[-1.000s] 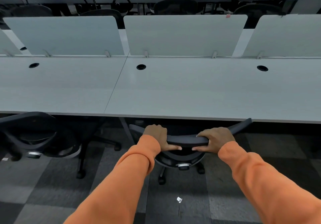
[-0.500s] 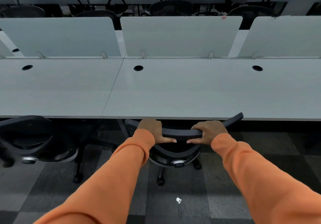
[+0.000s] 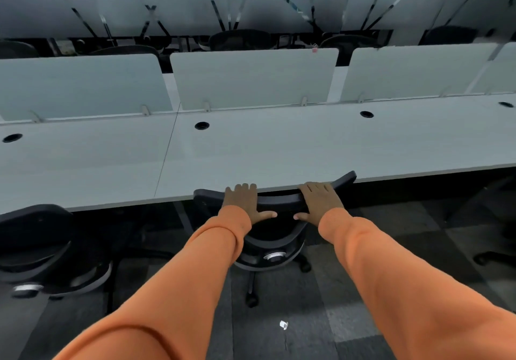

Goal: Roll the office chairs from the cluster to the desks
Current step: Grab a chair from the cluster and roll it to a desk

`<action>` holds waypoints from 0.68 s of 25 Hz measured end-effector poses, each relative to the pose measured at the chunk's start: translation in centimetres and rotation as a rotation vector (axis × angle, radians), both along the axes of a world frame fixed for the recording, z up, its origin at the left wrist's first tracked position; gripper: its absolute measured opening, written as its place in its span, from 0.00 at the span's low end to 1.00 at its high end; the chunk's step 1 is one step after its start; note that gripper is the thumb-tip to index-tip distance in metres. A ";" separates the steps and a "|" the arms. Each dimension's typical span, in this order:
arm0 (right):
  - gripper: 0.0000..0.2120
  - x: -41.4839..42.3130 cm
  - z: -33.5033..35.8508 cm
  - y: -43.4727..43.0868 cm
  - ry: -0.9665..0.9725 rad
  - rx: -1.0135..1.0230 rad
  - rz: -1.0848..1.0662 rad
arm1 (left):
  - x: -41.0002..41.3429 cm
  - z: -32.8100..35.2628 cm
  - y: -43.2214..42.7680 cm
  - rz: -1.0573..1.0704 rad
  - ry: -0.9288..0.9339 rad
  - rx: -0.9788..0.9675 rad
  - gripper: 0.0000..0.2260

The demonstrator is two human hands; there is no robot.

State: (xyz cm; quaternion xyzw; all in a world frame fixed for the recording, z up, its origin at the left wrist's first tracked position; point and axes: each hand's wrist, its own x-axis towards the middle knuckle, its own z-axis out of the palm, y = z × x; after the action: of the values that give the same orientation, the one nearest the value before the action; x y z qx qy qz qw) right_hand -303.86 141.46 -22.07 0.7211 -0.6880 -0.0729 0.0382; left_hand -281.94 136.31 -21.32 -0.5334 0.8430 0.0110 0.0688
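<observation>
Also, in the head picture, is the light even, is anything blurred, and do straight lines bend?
Head view: dim, cool light, no glare on the pale grey desk top, deep shadow beneath; its front edge bows, a wide-angle distortion; the black office chair at far left is smeared, while the left hand and right hand on the black curved chair back look sharper.

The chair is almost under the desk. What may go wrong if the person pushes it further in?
1. The left hand and right hand lie flat over the top of the chair back, with fingertips at the edge of the desk. A further push might pinch them.
2. The chair back's right end seems as high as the desk edge, so it may knock against it.
</observation>
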 end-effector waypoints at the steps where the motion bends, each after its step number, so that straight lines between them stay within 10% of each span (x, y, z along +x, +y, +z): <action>1: 0.37 0.0 0.3 1.0 -0.026 -0.042 -0.009 | -0.6 0.1 0.5 -0.055 0.025 -0.033 0.40; 17: 0.25 -15.4 5.9 20.9 -0.272 -0.347 -0.423 | -27.6 7.6 13.4 -0.713 0.292 -0.017 0.19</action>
State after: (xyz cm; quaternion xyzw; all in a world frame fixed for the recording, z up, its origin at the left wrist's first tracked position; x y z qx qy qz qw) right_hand -319.25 162.33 -16.12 0.5475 -0.8239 0.1366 0.0521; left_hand -309.53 149.75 -13.71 -0.2001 0.9765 0.0553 -0.0571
